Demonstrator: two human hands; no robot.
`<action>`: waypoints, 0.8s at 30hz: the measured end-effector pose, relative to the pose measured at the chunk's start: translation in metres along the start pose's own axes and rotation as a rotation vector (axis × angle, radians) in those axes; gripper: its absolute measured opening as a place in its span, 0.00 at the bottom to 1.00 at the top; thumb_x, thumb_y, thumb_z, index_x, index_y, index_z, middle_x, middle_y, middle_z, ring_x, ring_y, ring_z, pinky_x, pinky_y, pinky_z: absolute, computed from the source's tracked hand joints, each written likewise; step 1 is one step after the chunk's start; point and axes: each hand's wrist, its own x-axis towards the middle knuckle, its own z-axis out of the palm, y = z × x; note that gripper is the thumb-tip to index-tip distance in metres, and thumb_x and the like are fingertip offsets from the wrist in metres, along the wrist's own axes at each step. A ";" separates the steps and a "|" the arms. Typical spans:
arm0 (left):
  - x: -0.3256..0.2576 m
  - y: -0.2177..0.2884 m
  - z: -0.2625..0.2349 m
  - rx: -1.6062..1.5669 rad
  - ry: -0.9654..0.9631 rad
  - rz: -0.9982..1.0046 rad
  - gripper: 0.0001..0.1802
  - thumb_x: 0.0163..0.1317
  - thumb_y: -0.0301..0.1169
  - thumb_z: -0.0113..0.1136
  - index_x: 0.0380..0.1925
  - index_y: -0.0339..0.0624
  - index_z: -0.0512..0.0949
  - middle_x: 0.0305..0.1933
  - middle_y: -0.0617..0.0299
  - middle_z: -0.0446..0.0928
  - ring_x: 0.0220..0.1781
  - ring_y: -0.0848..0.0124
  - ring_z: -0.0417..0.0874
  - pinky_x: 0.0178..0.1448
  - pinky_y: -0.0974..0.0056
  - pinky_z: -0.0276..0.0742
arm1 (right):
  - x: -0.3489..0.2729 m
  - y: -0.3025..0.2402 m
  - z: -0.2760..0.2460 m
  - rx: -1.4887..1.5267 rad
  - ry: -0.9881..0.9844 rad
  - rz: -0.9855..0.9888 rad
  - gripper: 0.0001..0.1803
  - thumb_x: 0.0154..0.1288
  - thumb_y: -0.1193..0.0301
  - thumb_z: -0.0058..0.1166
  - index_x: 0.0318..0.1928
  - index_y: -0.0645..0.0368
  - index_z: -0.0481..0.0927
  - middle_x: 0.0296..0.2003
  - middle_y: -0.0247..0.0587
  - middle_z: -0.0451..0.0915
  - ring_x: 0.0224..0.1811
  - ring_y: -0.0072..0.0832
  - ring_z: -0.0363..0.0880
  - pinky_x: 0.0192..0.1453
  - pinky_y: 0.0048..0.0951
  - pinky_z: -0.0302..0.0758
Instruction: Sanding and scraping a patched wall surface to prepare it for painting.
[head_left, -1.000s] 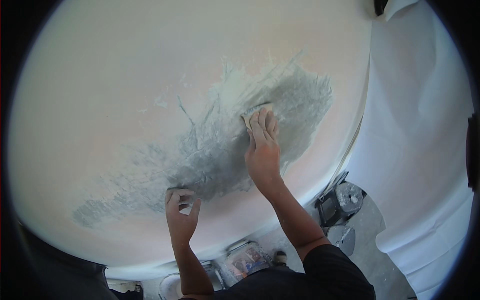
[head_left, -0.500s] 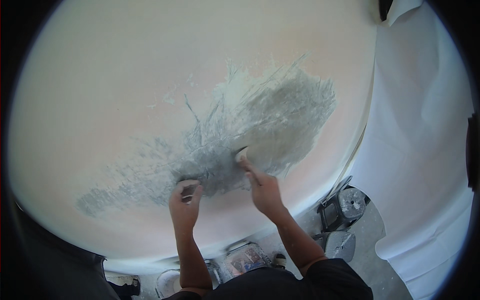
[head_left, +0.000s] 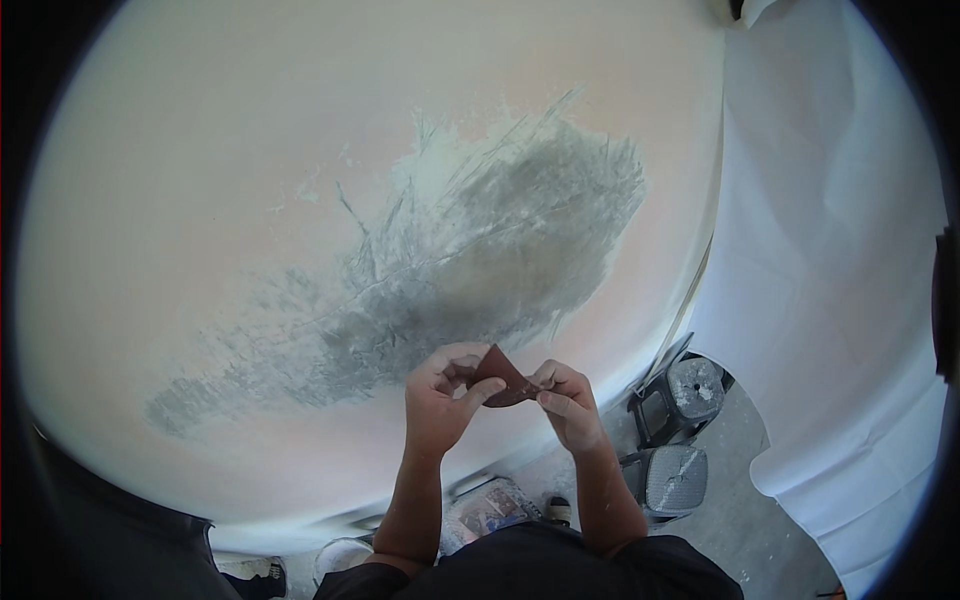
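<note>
Sandpaper (head_left: pixel 503 378), small brown-red scrap, folded or curled into a rough triangle, held between both hands in front of the wall (head_left: pixel 200 200). Peak of the scrap up, toward the grey patch (head_left: pixel 480 270); long edge roughly level, running hand to hand.

Left hand (head_left: pixel 440 395): just left of the sandpaper, fingers (head_left: pixel 462 362) curled over its left edge, thumb pressing from below. Closed to a pinch, not a fist. Right hand (head_left: pixel 568 400): just right of the sandpaper, thumb and forefinger nipped on the right corner, remaining fingers tucked. Both hands equally near; scrap shared between them, neither clearly carrying it alone.

Sandpaper below the patch's lower edge, clear of the wall as far as can be judged; contact with the surface not seen. Patch itself: grey filler with white scratchy streaks fanning up and right of the sandpaper, a thinner grey tail trailing down and left. Rest of the wall pale pinkish-cream.

Right of the sandpaper and lower: two grey dusty stools (head_left: pixel 672 440), one above the other in view, standing on a speckled floor. Farther right, white sheet (head_left: pixel 830 250) hanging. Directly below the hands, between the forearms: cluttered items on the floor, too small to identify. Dark sleeves at the lower edge.
</note>
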 end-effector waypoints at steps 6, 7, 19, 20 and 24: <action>-0.003 0.019 0.014 0.419 -0.083 0.061 0.16 0.50 0.19 0.75 0.41 0.38 0.86 0.37 0.56 0.86 0.37 0.68 0.87 0.42 0.68 0.82 | 0.005 -0.036 0.032 -0.556 0.026 -0.009 0.11 0.68 0.75 0.62 0.48 0.65 0.81 0.35 0.35 0.83 0.39 0.19 0.78 0.45 0.21 0.73; -0.002 0.020 0.020 0.395 -0.048 0.100 0.16 0.49 0.20 0.75 0.40 0.39 0.87 0.37 0.56 0.86 0.37 0.67 0.87 0.42 0.67 0.82 | 0.006 -0.028 0.033 -0.557 0.022 -0.007 0.11 0.68 0.75 0.62 0.48 0.65 0.81 0.35 0.35 0.83 0.39 0.19 0.78 0.45 0.21 0.73; 0.069 -0.012 -0.011 0.811 0.305 0.634 0.14 0.53 0.22 0.71 0.41 0.39 0.83 0.41 0.53 0.82 0.43 0.55 0.84 0.49 0.57 0.80 | 0.141 -0.016 0.033 -1.225 0.555 -0.890 0.10 0.63 0.78 0.64 0.45 0.63 0.87 0.37 0.44 0.85 0.36 0.34 0.85 0.43 0.31 0.80; 0.072 -0.021 -0.024 0.843 0.353 0.674 0.13 0.53 0.20 0.69 0.40 0.39 0.82 0.39 0.54 0.80 0.40 0.56 0.83 0.46 0.57 0.80 | 0.150 -0.014 0.032 -1.280 0.507 -0.984 0.11 0.61 0.78 0.64 0.45 0.63 0.87 0.38 0.45 0.85 0.37 0.38 0.85 0.44 0.32 0.81; 0.074 -0.045 -0.058 0.903 0.378 0.797 0.11 0.50 0.19 0.65 0.35 0.40 0.81 0.36 0.56 0.78 0.32 0.61 0.82 0.37 0.60 0.81 | 0.157 0.000 0.044 -1.407 0.408 -1.005 0.12 0.61 0.80 0.63 0.46 0.62 0.87 0.38 0.44 0.84 0.39 0.38 0.84 0.44 0.33 0.81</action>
